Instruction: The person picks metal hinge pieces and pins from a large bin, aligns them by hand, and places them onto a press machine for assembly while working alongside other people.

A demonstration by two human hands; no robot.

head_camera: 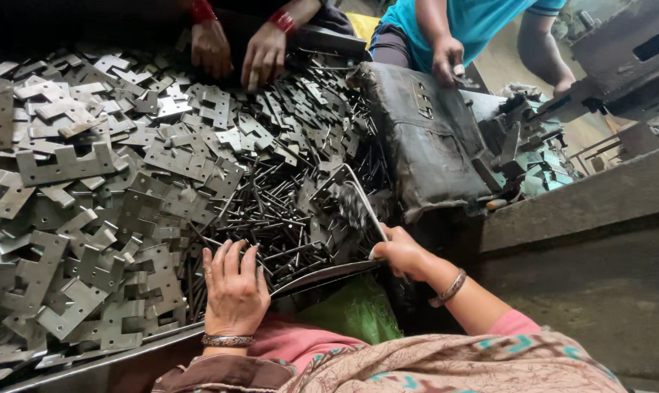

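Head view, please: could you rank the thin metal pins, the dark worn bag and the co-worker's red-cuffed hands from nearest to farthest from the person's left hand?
From the left hand:
1. Thin metal pins, under its fingertips.
2. Dark worn bag, up and to the right.
3. Red-cuffed hands, at the far edge of the pile.

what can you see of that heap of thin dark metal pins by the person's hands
The heap of thin dark metal pins is a tangle of straight, slender grey-black rods lying crisscross at all angles. It sits in the middle of the metal tray, bordered on the left and at the back by flat grey metal hinge plates. The left hand rests flat, fingers spread, on its near edge. The right hand holds a blurred metal piece at its right edge.
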